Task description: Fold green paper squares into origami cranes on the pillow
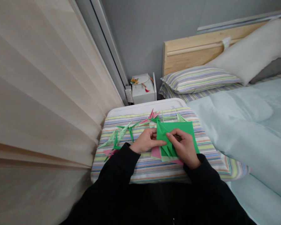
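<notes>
Left hand and right hand, close together, pinch folded green paper; edges should align before pressing creases flat

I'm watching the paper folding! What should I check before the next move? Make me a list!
1. Left hand on the folded green paper: ok, its thumb is there.
2. Right hand on it too: ok, near its middle.
3. Papers underneath lined up: not ok, pink paper sticks out past the green sheet.
4. Left sleeve off the pink folded piece: cannot tell, they look very close.
5. Creases sharp: cannot tell, fingers cover some.
</notes>
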### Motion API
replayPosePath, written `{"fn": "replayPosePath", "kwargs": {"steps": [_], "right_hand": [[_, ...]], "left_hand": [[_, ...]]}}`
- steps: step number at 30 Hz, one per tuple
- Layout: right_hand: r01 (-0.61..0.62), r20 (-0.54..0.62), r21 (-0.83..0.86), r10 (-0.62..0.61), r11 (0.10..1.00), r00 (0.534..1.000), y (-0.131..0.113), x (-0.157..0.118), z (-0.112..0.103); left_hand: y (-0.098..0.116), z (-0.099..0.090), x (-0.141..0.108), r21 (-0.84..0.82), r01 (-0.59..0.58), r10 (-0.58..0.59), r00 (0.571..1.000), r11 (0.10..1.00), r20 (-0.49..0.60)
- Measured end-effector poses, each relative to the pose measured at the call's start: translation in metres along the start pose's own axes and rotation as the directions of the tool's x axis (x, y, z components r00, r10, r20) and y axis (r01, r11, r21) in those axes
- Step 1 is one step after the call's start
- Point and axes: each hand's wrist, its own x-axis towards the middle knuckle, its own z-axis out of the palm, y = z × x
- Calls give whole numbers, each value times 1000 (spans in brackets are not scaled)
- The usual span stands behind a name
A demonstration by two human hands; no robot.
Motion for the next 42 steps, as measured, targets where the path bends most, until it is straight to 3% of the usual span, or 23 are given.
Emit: {"fn": "replayPosePath", "kwargs": {"steps": [7, 13, 15, 19, 22, 25, 28, 33, 38, 42], "right_hand": [[-70, 98, 113, 60, 991, 993, 7, 1, 2], [-103, -52, 162, 113, 981, 992, 6, 3, 2], [-126, -63, 196, 141, 972, 988, 6, 3, 2], [-157, 43, 248, 151, 956, 988, 7, 3, 2], [-130, -25, 255, 142, 958, 990, 6, 2, 1], [-137, -190, 283, 195, 949, 962, 6, 3, 1], [-102, -297, 314, 200, 944, 934, 8, 5, 1], [-43, -309, 360, 162, 932, 937, 9, 5, 0], [-50, -195, 327, 119, 944, 974, 7, 3, 2], [-38, -260, 343, 133, 939, 956, 9, 5, 2]], "left_hand": [[3, -3, 2, 23, -108, 110, 982, 994, -151], [0, -5, 5, 23, -69, 71, 993, 997, -95], [-1, -6, 5, 17, -78, 79, 988, 997, -136], [-1, -6, 5, -52, -143, 122, 948, 988, -293], [0, -6, 4, -35, -137, 118, 939, 990, -321], [3, -7, 2, 56, -70, 82, 962, 996, -262], [5, -8, 0, 144, 20, -1, 992, 989, -130], [9, -8, -2, 226, 67, -84, 994, 972, 64], [8, -8, -1, 233, 2, -16, 998, 973, 57], [3, -11, 1, 287, -3, 3, 1000, 958, 2]]}}
